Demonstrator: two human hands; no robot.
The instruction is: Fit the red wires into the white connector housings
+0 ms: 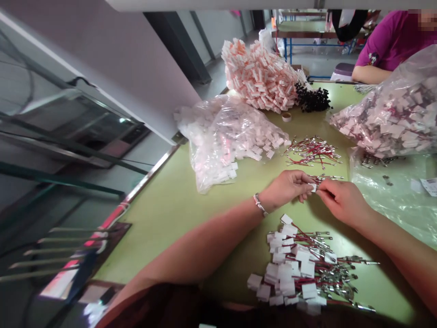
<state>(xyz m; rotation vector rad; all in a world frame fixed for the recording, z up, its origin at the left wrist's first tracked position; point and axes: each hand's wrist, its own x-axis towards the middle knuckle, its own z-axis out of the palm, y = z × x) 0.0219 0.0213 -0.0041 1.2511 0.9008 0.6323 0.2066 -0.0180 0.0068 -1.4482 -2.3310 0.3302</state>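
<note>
My left hand and my right hand meet over the green table, fingers pinched together on a small white connector housing with thin red wires running out of it. A silver bracelet sits on my left wrist. Just below my hands lies a heap of finished pieces: white housings with red wires and metal terminals. Above my hands rests a loose bunch of red terminal wires.
A clear bag of white housings lies at the table's left. A pile of pink-white pieces and black parts sits at the back. A large plastic bag fills the right. A person in a purple shirt sits opposite.
</note>
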